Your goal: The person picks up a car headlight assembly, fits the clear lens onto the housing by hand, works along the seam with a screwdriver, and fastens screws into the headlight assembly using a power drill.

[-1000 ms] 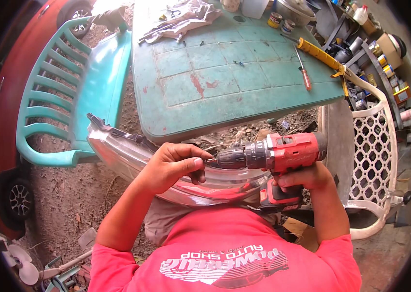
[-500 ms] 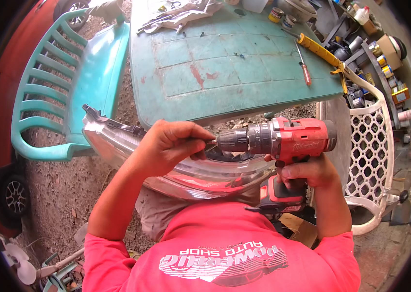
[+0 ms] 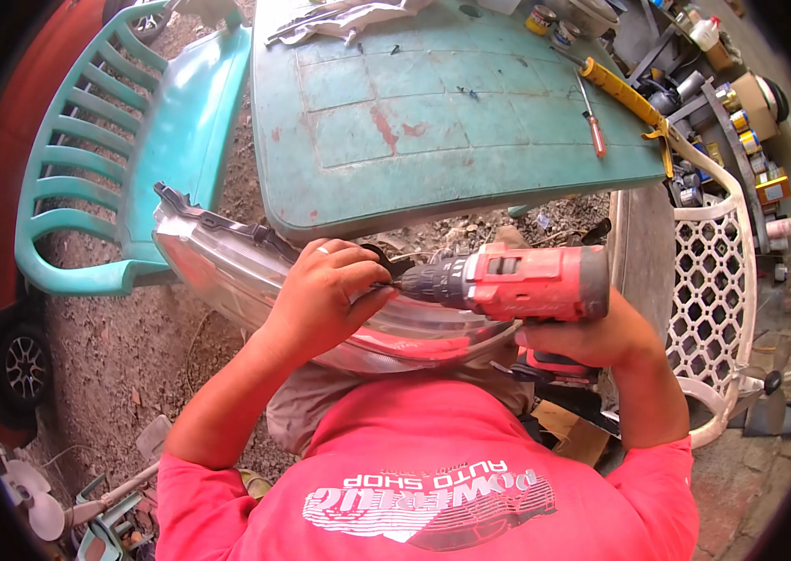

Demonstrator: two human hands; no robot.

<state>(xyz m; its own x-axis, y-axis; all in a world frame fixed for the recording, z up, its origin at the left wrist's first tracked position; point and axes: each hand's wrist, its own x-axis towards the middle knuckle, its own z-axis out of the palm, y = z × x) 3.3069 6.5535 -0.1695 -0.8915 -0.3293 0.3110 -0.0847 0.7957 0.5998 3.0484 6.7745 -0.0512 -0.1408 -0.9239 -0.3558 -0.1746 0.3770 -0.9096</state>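
Note:
My right hand (image 3: 592, 338) is wrapped round the grip of a red and black cordless drill (image 3: 536, 282), its chuck (image 3: 428, 284) facing left. At the chuck's tip, the thumb and fingers of my left hand (image 3: 332, 288) are pinched together on something small, mostly hidden by the fingers. Below both hands a clear car headlight (image 3: 217, 257) with a dark bracket along its edge lies across my lap. Its middle is partly covered by my left hand and the drill.
Ahead stands a worn green plastic table (image 3: 433, 178) with a screwdriver (image 3: 594, 131), a yellow caulking gun (image 3: 620, 93), a cloth (image 3: 348, 21) and small dark fasteners. A green chair (image 3: 185, 122) is at left, a white chair (image 3: 711, 290) at right. Cluttered shelves (image 3: 737, 140) stand farther right.
The drill has shifted left and slightly down, and my right hand with it. My left hand has turned a little, still pinching at the chuck's tip.

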